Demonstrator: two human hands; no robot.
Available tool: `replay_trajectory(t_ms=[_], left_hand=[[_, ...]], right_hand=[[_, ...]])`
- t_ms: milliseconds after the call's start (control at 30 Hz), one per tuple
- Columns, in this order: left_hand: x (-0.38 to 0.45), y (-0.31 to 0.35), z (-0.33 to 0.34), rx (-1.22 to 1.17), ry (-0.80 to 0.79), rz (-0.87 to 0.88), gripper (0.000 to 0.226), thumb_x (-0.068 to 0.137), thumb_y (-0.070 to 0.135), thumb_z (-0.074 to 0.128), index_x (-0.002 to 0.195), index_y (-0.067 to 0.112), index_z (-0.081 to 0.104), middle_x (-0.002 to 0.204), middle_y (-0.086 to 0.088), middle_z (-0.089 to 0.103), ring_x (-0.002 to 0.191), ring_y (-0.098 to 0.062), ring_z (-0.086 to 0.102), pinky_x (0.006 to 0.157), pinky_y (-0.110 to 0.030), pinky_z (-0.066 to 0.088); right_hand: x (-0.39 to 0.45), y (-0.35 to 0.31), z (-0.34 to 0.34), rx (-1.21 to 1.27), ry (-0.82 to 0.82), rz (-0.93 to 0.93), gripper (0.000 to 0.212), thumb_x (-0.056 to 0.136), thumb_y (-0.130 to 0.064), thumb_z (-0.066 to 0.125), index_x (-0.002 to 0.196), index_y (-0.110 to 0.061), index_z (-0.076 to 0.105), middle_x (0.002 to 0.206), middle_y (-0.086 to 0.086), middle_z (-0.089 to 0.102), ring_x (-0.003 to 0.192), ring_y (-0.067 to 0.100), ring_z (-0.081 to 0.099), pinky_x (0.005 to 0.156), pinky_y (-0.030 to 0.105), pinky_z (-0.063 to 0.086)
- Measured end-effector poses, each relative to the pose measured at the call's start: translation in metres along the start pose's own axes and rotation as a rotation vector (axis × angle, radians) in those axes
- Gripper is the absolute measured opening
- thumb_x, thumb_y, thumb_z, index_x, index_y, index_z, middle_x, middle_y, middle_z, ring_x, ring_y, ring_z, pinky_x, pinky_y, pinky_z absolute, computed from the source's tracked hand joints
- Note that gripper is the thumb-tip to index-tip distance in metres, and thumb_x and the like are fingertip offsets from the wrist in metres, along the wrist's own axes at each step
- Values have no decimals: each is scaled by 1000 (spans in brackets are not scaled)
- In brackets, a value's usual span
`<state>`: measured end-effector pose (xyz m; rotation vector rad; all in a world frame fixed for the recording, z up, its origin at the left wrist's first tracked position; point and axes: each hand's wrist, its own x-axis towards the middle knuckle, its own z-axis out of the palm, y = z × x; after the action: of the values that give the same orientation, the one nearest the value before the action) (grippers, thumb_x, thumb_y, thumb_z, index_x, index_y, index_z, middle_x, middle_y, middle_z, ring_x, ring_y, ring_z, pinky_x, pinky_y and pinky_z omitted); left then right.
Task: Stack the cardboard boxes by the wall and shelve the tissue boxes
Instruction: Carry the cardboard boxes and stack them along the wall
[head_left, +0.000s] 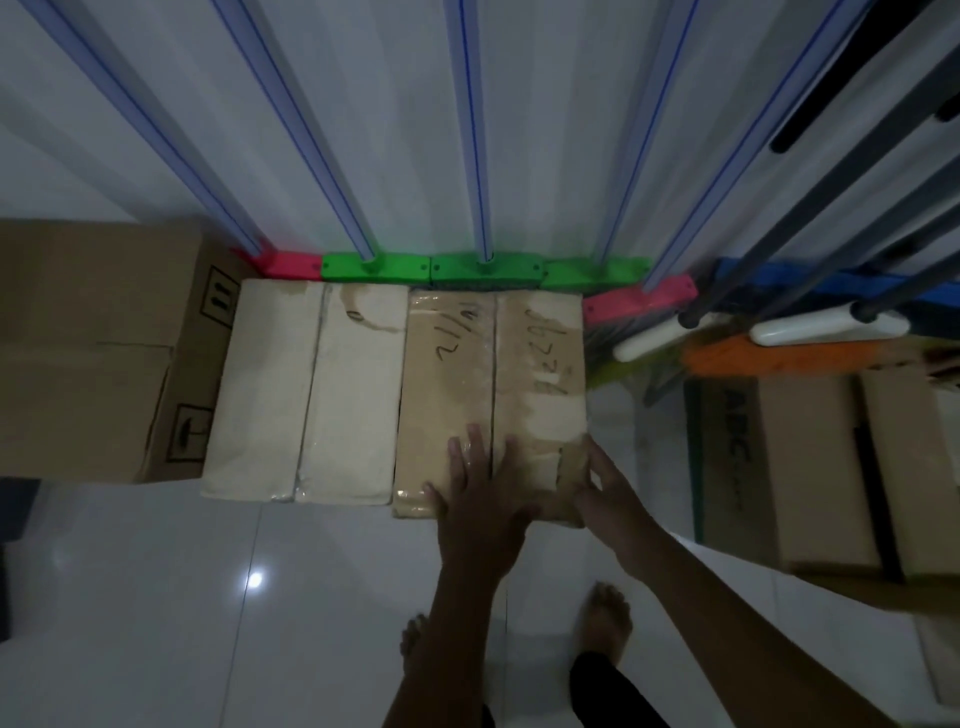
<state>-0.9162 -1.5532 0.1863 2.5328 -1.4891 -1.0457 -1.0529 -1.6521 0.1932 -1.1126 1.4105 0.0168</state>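
A taped brown cardboard box (488, 364) with handwriting on top sits by the wall, just right of centre. My left hand (480, 499) lies flat on its near top edge, fingers spread. At the box's near right corner my right hand (610, 499) touches the side, fingers apart. A paler cardboard box (306, 389) sits flush against its left side. A larger brown box (93, 348) stands further left. No tissue boxes are visible.
Brooms with pink and green heads (431, 267) lean on the white wall behind the boxes. More brooms and mops (779, 332) crowd the right. A box printed ABC (795, 467) stands at right. My bare feet (608, 618) are on glossy white tiles.
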Motion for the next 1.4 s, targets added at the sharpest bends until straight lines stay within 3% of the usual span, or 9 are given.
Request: replay_trajectory(t_ms=[133,233,400,533,700,833,1000,1100,1400], left_hand=[[-17,-16,-6,-43,120,63,80,101,57,45,162,36,-2,169,-2,-17,154,-30,-18,121,-62,8],[-47,-35,-13,-41,272,45,73,101,46,52,162,38,14,171,0,5,157,-30,3,122,-57,21],[-112,-58,-49,3,201,-178,80,100,38,52,161,44,0,171,4,-4,158,-27,4,123,-50,21],[-175,-86,-81,-22,319,-253,77,90,31,64,159,37,28,164,-1,34,146,-29,38,111,-49,42],[-249,-122,-120,-64,285,-304,77,97,35,54,161,41,12,170,5,15,155,-24,18,121,-46,28],[-306,-166,-147,-218,399,-333,77,97,32,59,161,38,18,170,2,17,155,-24,19,121,-45,29],[-370,-228,-157,-487,622,-563,75,93,26,64,159,34,29,166,-1,28,152,-27,26,118,-45,36],[-401,-258,-156,-438,584,-670,75,94,31,61,160,36,25,167,0,27,153,-28,26,117,-49,37],[-464,-407,-200,-500,648,-1010,78,100,45,50,161,43,1,171,6,0,158,-23,-1,124,-50,12]], right_hand=[[-10,-3,4,-182,35,-49,69,96,-22,58,155,-39,27,159,1,35,138,24,44,104,36,49],[-33,0,10,-477,87,-170,71,92,-20,58,155,-33,28,163,7,26,146,30,32,113,46,39],[-99,-8,25,-706,49,-233,76,92,-28,64,157,-33,25,167,4,14,152,31,16,122,44,24],[-156,-36,58,-853,5,-353,73,94,-36,60,158,-34,24,168,0,10,154,26,9,124,42,15],[-226,-68,108,-911,8,-475,71,96,-40,57,157,-34,23,168,1,9,155,26,6,123,42,11],[-275,-86,173,-983,-82,-536,70,97,-47,53,158,-33,21,168,-2,5,155,23,2,125,41,8],[-318,-110,277,-1050,-199,-697,72,92,-55,47,157,-37,24,167,1,14,154,26,10,123,47,16],[-344,-126,338,-1095,-302,-784,70,96,-47,54,157,-38,21,167,2,13,154,26,9,124,47,14],[-373,-183,534,-1201,-529,-997,70,95,-45,57,156,-40,22,167,-1,13,154,24,9,124,46,16]])
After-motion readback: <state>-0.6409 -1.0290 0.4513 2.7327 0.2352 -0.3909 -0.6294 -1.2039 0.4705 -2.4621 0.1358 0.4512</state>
